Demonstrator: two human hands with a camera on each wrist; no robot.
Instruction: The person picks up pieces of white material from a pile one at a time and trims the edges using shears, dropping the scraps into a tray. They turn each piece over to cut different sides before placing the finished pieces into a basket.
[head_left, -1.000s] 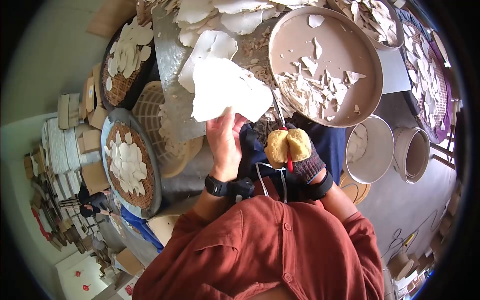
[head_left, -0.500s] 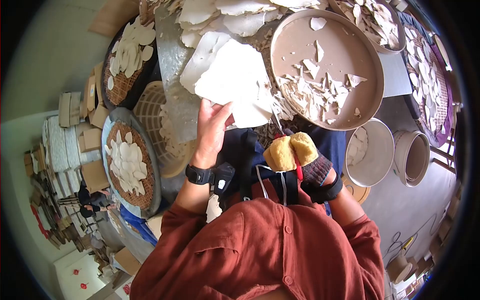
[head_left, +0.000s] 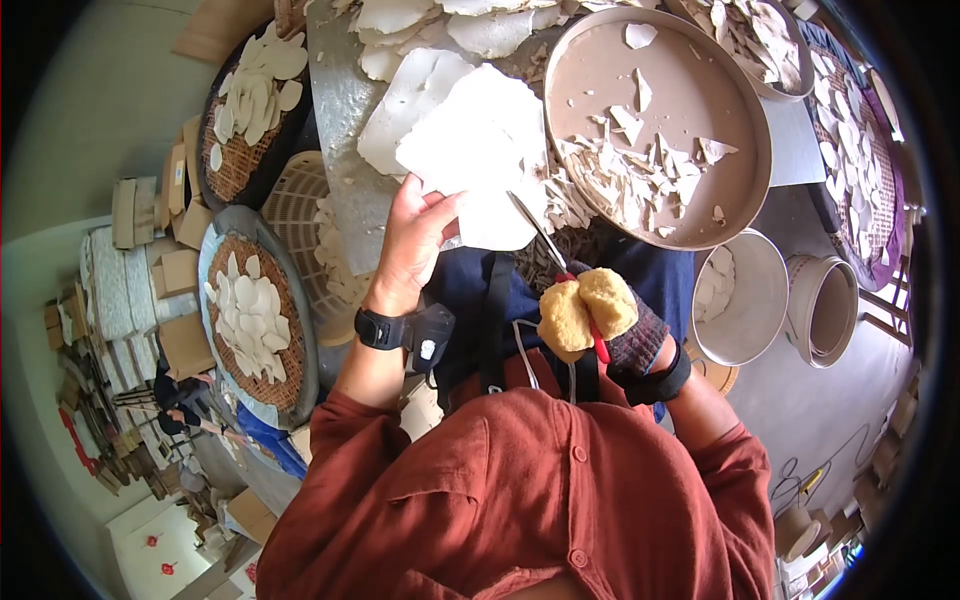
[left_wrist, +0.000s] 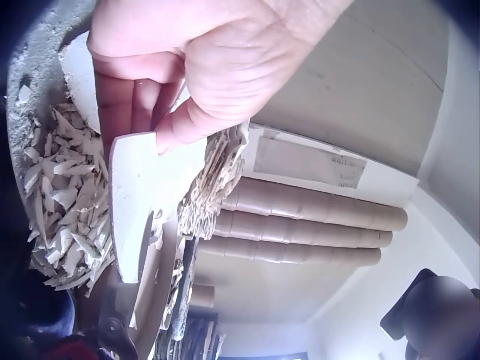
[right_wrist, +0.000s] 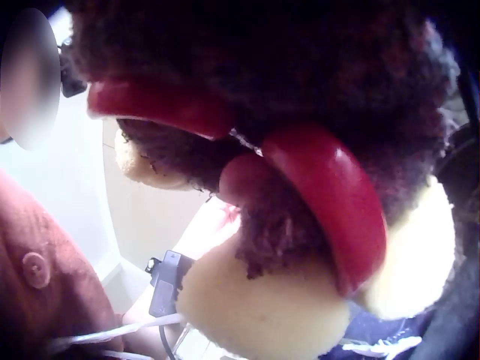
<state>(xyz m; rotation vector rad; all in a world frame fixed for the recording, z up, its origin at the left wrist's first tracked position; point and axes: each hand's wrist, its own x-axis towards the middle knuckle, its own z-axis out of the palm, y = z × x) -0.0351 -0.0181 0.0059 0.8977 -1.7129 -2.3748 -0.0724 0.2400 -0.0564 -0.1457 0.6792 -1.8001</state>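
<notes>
Both hands work close to the rust-red shirt (head_left: pixel 520 500): the gloved right hand (head_left: pixel 610 315) clenches red-handled scissors (head_left: pixel 560 265), blades at the thin white irregular sheet (head_left: pixel 480 150), centre frame, which the left hand (head_left: pixel 415 240) pinches steady; offcuts fill the round brown tray (head_left: pixel 745 195), upper right.

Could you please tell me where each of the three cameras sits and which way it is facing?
Head: on the head, looking down at both hands, a white sheet and a round tray; forearms and red shirt show.
Left wrist: at the left hand, facing up past its palm, which pinches the sheet.
Right wrist: under the gloved right hand, close on the red scissors.
Head and left-wrist views share the sheet and the scissor blades.
</notes>
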